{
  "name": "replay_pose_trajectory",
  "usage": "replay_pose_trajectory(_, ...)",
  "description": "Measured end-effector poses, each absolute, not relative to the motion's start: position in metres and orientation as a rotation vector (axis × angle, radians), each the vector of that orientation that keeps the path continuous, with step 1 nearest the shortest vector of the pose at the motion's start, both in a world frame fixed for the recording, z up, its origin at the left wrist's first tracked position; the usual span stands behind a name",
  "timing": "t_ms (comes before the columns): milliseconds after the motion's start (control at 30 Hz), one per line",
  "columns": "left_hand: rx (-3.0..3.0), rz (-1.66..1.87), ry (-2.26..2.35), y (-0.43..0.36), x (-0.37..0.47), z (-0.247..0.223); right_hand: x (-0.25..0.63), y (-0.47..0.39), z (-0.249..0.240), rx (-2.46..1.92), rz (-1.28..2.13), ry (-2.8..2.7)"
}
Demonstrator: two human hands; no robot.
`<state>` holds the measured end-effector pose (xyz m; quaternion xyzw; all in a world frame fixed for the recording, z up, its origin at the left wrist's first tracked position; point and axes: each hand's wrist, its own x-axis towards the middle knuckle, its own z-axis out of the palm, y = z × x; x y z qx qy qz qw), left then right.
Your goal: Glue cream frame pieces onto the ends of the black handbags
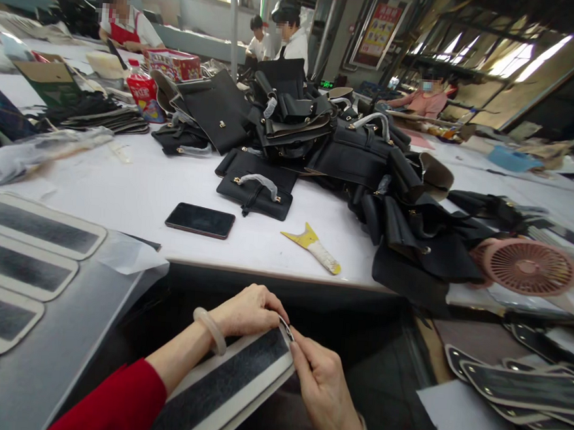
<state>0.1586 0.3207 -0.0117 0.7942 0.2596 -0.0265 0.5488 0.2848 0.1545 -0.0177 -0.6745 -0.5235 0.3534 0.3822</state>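
A black leather bag panel with a pale border [228, 384] slants up from the bottom of the view, and a second layer shows along its lower edge. My left hand [251, 311], with a pale bangle on the wrist, is closed on the panel's far end. At the same end, my right hand [319, 378] pinches the corner between thumb and fingers. A thin dark strip with a small bright spot shows between both hands' fingertips. The fingers partly hide this corner.
Similar panels lie in rows on a grey board [88, 312] at left. More panels [531, 383] are piled at right, near a pink fan [529, 266]. A phone [201, 220], a yellow tool [313, 246] and heaped black bags [351, 147] lie on the white table. Several people work beyond.
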Motion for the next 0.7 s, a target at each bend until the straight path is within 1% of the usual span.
replay_pose_trajectory(333, 1.943, -0.031, 0.573, 0.317, 0.158, -0.009, 0.285, 0.154, -0.019, -1.758, 0.825, -1.463)
replay_pose_trajectory(433, 1.963, -0.031, 0.577, 0.318, 0.158, -0.009, 0.289, 0.157, -0.020, -1.728, 0.864, -1.412)
replay_pose_trajectory(500, 1.967, -0.047, 0.594, 0.317, 0.157, -0.008, 0.294, 0.159, -0.027, -1.715, 0.975, -1.240)
replay_pose_trajectory(600, 1.971, -0.092, 0.639, 0.316, 0.155, -0.006, 0.303, 0.165, -0.044, -1.692, 1.264, -0.847)
replay_pose_trajectory(700, 1.978, -0.121, 0.687, 0.319, 0.154, -0.007, 0.309, 0.176, -0.059, -1.508, 1.549, -0.531)
